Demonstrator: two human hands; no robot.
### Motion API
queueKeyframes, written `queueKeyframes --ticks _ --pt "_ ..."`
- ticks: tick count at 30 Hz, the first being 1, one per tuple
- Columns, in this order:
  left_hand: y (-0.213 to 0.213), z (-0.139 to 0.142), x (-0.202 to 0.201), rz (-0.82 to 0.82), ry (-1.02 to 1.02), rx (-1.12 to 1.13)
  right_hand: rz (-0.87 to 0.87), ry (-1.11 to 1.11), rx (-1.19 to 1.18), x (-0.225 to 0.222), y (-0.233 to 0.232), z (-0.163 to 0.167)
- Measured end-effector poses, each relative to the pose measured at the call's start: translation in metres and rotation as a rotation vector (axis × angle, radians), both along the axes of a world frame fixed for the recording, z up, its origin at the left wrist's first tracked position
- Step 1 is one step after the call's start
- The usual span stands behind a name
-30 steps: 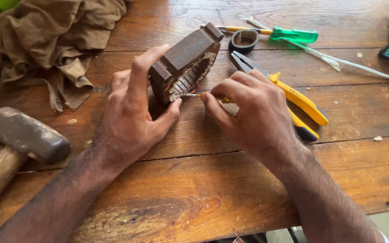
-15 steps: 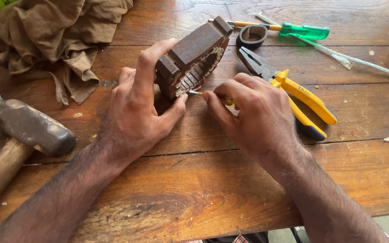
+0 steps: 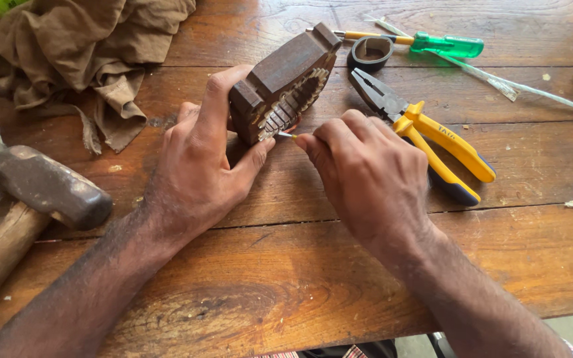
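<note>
Motor stator (image 3: 285, 83), hands (image 3: 197, 169) unmoved

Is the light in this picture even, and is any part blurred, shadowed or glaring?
Head view: soft, even light, sharp focus on the left hand, right hand and brown slotted metal block; only faint shadows under the hands; a mild sheen on the wooden table; the hammer at the left edge looks slightly stretched.

a rusty brown motor stator core (image 3: 280, 83) stands tilted on its edge on the wooden workbench (image 3: 286, 278), toward the far edge and about midway between its left and right edges. its blocky square outer shell faces up; its slotted inner opening, lined with pale insulation strips, faces right. a thin pale sliver (image 3: 285, 134) pokes from its lower slots.
</note>
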State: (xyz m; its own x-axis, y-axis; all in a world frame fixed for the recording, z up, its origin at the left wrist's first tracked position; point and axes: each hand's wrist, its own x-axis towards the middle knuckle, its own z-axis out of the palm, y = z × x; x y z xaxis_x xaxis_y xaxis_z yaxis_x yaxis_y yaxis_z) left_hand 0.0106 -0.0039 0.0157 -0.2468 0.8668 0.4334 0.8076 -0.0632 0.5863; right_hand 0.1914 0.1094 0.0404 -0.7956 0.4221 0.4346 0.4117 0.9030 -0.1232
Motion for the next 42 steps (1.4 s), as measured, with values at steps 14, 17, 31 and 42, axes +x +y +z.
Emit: queueKeyframes --ticks 14,17,31,42 --pt "0.002 0.004 0.004 -0.026 -0.083 0.073 -0.004 0.031 0.147 -0.003 -0.007 -0.011" --pt "0.0 0.005 0.007 0.038 -0.089 -0.008 -0.017 0.04 0.088 -0.003 -0.006 -0.012" --pt "0.0 0.004 0.013 0.04 -0.021 0.06 -0.075 0.049 -0.273 -0.013 -0.005 -0.004" --pt "-0.001 0.005 0.01 0.047 0.07 0.049 0.203 -0.02 -0.345 0.006 0.017 0.011"
